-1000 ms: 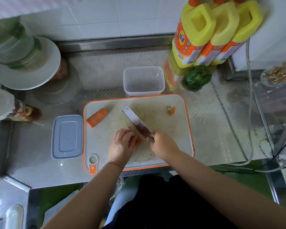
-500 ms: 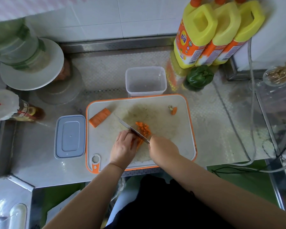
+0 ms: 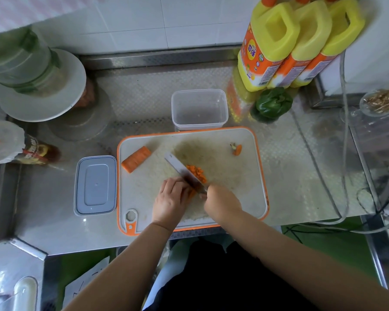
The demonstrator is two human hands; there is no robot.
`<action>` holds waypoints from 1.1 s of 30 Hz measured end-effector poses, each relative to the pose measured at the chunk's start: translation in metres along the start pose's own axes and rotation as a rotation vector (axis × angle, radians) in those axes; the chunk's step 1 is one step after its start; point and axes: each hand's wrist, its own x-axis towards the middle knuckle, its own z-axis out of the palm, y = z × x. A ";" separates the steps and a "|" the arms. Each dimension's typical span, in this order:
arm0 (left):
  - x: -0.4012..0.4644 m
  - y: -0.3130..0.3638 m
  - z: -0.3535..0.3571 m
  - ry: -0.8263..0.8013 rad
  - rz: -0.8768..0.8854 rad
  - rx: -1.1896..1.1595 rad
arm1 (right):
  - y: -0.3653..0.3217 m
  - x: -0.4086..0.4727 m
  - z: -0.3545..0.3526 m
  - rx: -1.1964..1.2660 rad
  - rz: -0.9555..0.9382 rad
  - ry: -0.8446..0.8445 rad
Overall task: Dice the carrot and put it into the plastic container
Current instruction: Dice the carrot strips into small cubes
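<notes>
On the board (image 3: 234, 198), the left hand (image 3: 171, 202) curls its fingers (image 3: 177, 184) down onto a carrot strip (image 3: 191, 194), mostly hidden beneath them. The right hand (image 3: 222, 204) grips the knife (image 3: 184, 173), blade against the left fingertips. Orange dice (image 3: 197, 172) lie just beyond the blade. A carrot chunk (image 3: 135, 159) rests at the board's far left, a stem end (image 3: 236, 149) far right. Left of the board lies a lid (image 3: 96, 185); just beyond it stands the clear container (image 3: 199, 110), holding nothing visible.

Container (image 3: 199, 110) behind board (image 3: 240, 191); lid (image 3: 96, 185) left; dice (image 3: 197, 172) apparently beside knife (image 3: 184, 172).
</notes>
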 end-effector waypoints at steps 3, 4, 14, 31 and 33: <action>0.000 0.001 -0.003 0.015 -0.001 -0.025 | 0.005 0.004 -0.004 0.082 -0.016 -0.016; 0.000 0.002 -0.004 0.023 -0.013 -0.032 | 0.007 0.003 -0.005 0.084 -0.026 0.003; -0.008 -0.001 -0.005 0.008 -0.084 -0.068 | 0.001 -0.020 -0.002 -0.119 -0.136 0.128; -0.009 -0.002 0.002 0.018 -0.064 0.028 | -0.013 -0.006 0.012 -0.136 0.007 0.020; -0.008 0.000 0.001 0.018 -0.064 0.026 | -0.012 -0.007 0.014 -0.138 0.003 0.031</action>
